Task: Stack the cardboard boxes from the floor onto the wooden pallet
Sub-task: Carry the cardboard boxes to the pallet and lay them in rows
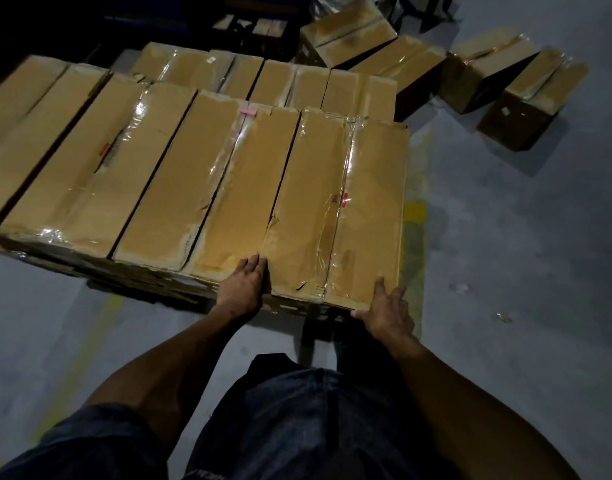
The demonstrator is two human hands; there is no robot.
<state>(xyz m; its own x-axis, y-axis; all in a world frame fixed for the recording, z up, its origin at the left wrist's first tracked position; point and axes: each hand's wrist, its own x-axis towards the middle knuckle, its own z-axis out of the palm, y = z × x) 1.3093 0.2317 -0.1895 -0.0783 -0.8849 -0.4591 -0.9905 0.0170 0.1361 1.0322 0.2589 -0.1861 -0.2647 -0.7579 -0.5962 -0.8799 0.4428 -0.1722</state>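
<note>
Both hands flat, fingers straight, gripping nothing: left hand (244, 284) and right hand (387, 306) press the near end of the rightmost box (335, 209) on the stack. It sits at the stack's right edge, so an uneven shove could skew it off. Four boxes (519, 109) wait on the floor (522, 271).

Boxes (200, 161) packed tight; bare floor (505, 271) seemingly open rightward

A grey concrete floor (505, 254) fills the dim room, scuffed and marked with worn yellow painted lines (413, 216). The far end lies in deep shadow, where dark furniture legs (432, 12) barely show.
</note>
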